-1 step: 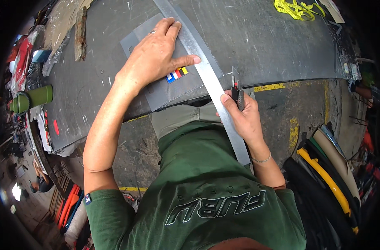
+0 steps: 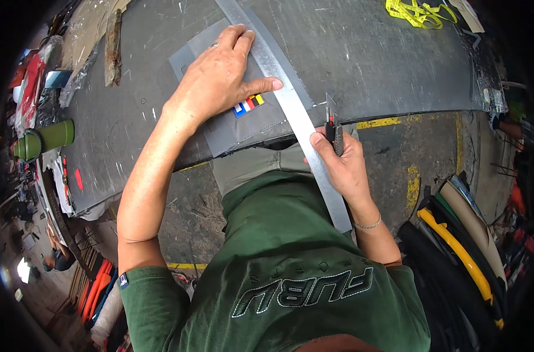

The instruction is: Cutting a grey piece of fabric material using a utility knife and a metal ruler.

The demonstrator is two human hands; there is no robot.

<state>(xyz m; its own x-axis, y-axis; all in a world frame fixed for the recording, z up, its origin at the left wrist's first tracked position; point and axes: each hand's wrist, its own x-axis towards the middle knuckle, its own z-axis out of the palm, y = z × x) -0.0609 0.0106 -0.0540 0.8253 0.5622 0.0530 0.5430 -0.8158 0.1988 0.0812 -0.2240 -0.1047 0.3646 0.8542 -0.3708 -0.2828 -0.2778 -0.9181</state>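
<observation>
The left hand lies flat and spread, palm down, pressing a long, straight grey metal ruler onto a grey rectangular sheet of flexible material that carries a small striped patch of red, yellow, blue and white just under the thumb. The ruler's long axis runs from beyond the left fingertips diagonally down toward the person's body, passing off the near edge of the counter and under the right hand. The right hand is closed around a slim dark utility knife, whose blade tip stands just beside the ruler's outer edge, on the side away from the left hand, at the counter's near rim. The right hand is the nearer to the knife line. The counter is dark grey, scuffed and scored; a yellow tangled strap lies well beyond the right hand, a green cylindrical flask far out to the left. Below is a concrete floor with worn yellow markings.
</observation>
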